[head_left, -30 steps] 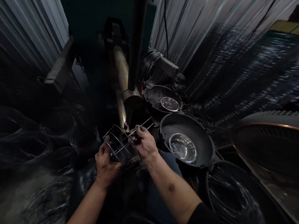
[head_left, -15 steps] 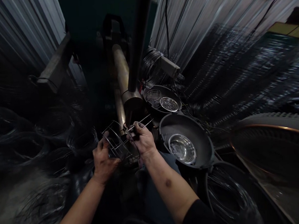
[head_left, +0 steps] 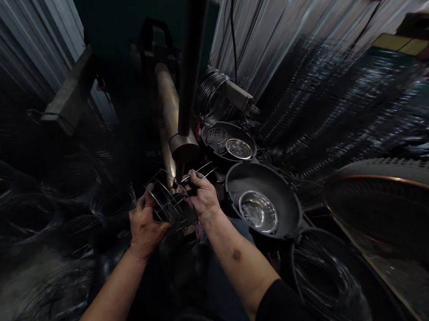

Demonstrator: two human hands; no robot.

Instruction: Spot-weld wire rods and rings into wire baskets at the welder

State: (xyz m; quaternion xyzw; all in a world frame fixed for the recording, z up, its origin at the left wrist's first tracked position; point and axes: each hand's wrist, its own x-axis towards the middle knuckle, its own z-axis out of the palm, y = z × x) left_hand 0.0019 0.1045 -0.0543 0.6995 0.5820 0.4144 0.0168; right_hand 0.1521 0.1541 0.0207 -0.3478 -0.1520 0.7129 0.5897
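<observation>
Between my hands is a wire frame made of thin metal rods and curved wires. My left hand grips its left side, thumb and fingers around the wires. On the other side, my right hand pinches the frame's straight rods, whose ends stick out past the fingers. The frame lies at the tip of the machine's brass-coloured electrode arms, where the upper and lower arm come close together. Whether the tips touch the wire is too dark to tell. My right fingers partly hide the joint.
Right of my hands, a dark round pan holds a steel bowl of short metal pieces. Behind it another pan holds a smaller dish and wire grids. Coiled wire lies at lower right; wire rings stand left.
The view has shifted slightly, so everything sits a little further left. Both hands keep their hold on the wire frame, which stays at the electrode tips.
</observation>
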